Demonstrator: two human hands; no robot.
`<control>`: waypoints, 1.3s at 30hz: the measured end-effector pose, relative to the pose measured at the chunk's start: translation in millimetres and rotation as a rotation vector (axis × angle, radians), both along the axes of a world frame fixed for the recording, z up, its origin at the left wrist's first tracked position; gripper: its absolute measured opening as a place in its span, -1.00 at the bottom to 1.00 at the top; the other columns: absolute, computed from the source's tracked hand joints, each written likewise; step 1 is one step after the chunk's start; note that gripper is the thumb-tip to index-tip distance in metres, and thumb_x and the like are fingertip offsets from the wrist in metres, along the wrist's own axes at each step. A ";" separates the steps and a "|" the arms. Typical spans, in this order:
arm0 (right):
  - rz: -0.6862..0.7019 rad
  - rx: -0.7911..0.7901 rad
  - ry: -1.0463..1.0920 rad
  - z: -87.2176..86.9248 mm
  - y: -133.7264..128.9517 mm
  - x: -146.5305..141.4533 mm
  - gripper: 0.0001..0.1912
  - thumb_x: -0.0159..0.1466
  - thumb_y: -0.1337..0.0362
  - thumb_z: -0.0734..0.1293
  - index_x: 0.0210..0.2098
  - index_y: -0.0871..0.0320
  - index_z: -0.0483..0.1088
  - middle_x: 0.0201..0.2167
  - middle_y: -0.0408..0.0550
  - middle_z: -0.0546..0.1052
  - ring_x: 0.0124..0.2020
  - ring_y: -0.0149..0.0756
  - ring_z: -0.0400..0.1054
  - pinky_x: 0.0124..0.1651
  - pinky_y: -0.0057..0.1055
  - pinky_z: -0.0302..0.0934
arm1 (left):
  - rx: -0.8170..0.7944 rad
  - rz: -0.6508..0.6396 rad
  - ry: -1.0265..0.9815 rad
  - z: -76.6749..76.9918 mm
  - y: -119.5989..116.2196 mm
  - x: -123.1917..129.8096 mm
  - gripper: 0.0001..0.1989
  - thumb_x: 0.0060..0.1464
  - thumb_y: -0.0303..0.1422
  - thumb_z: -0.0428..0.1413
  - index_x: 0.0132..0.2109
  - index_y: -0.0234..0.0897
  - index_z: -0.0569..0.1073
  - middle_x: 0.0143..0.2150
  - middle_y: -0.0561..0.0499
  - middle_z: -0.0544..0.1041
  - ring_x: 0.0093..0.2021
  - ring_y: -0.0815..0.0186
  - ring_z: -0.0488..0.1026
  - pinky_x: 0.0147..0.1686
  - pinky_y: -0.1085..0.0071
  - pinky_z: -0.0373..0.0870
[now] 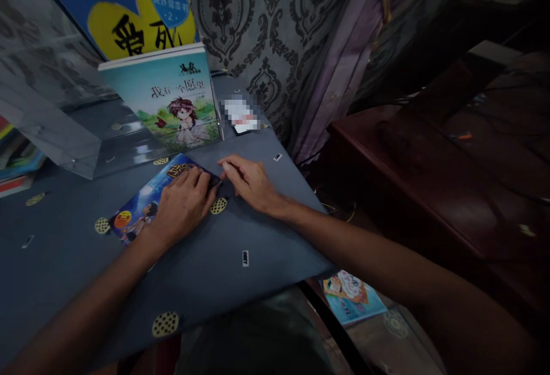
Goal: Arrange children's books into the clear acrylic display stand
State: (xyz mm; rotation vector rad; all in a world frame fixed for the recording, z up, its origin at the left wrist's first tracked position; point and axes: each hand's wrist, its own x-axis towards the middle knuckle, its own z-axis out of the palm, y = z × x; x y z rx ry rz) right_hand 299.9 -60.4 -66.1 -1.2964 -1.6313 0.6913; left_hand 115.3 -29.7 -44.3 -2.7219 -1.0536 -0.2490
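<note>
A thin blue book [141, 198] with a picture cover lies flat and slanted on the dark table cover. My left hand [184, 200] rests palm down across it, hiding much of the cover. Its fingers lie on the book, and its thumb is near the right corner. Just beyond that corner is my right hand [247, 183], fingers loosely bent and apart, holding nothing that I can see. Whether its fingertips touch the book's corner I cannot tell.
Behind stands a teal book [172, 102] in a clear stand [64, 134], with a large blue-and-yellow book [120, 14] further back. A blurred card-like item [241, 114] lies right of it. Left are stacked books [17, 163]. Another book [352, 297] lies below the table edge; dark red furniture [387, 157] is right.
</note>
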 end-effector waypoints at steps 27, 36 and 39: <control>0.132 0.175 -0.225 -11.6 11.8 -13.8 -0.78 0.37 0.43 0.22 -0.12 0.20 0.50 -0.15 0.11 0.60 -0.09 -0.17 0.50 0.03 -0.20 0.37 | -0.054 0.200 -0.171 -27.1 -25.6 -126.6 -0.56 0.38 -0.17 -0.11 0.26 -0.16 0.42 0.32 -0.18 0.44 0.34 -0.06 0.33 0.18 -0.07 0.42; 0.167 0.136 -0.295 -14.6 57.9 -14.4 -0.74 0.33 0.47 0.25 -0.09 0.19 0.54 -0.07 0.09 0.63 0.00 -0.13 0.48 0.13 -0.13 0.31 | -0.010 0.265 0.069 -0.9 -55.5 -95.6 -0.38 0.35 0.05 -0.14 0.26 -0.29 0.41 0.19 -0.35 0.50 0.09 -0.23 0.47 -0.12 -0.12 0.52; 0.176 0.151 -0.333 -18.5 65.0 -13.8 -0.71 0.32 0.47 0.25 -0.06 0.17 0.54 -0.06 0.06 0.63 0.01 -0.12 0.47 0.14 -0.13 0.31 | -0.025 0.200 0.063 1.0 -55.4 -97.5 -0.27 0.31 0.16 -0.21 0.28 -0.28 0.38 0.21 -0.38 0.48 0.16 -0.26 0.43 0.05 -0.25 0.41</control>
